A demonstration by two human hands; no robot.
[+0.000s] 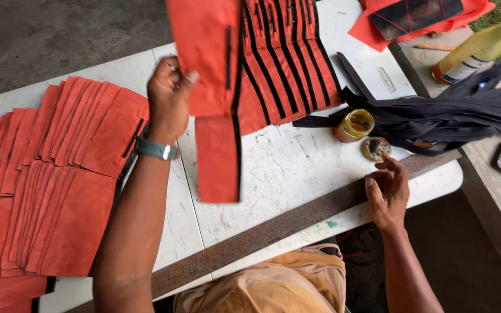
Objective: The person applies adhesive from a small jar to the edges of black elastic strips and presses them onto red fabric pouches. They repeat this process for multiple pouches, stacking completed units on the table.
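My left hand is raised above the white table, and its fingers are closed together in a pinch on the upper edge of an orange leather piece with a black strip along its side. The piece hangs down from the fingers, and its lower end is a little blurred. On this wrist I see a green band. Left of the fingers, and below them, many similar orange pieces lie fanned in a stack on the table.

My right hand rests at the near edge of the table, on a long rusty metal bar. Its fingers are loosely curled and hold nothing; the index finger points up to a small round lid, just beside it. Near the lid, a little farther from the fingers, stands an open jar with yellow glue. Behind the jar lies a row of orange pieces with black strips, and right of it a bundle of black strips.
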